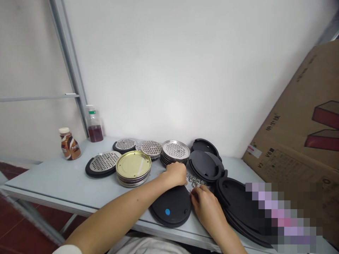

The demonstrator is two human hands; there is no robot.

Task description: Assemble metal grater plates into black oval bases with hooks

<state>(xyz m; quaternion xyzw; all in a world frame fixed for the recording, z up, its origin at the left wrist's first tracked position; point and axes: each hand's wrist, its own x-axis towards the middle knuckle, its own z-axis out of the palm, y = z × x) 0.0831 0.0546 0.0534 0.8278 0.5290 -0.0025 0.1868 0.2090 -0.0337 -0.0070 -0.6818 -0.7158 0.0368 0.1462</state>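
Note:
A black round disc [171, 206] with a blue dot lies at the table's front edge. My left hand [177, 173] is curled closed over its far rim, and what the fingers hold, if anything, is hidden. Small shiny metal rings [194, 181] lie loose between my two hands. At their near side, my right hand [205, 203] has its fingers bent and drawn together just right of the disc. Its fingertips are at the rings, but I cannot make out what is in them.
Left of my hands stand a stack of gold-topped metal discs [134, 164] and perforated metal plates [106, 161]. Behind is a perforated disc stack [176, 150]. Black discs [245, 204] are piled at right, beside a large carton [288, 148]. Two bottles, brown [70, 146] and clear [94, 127], stand far left.

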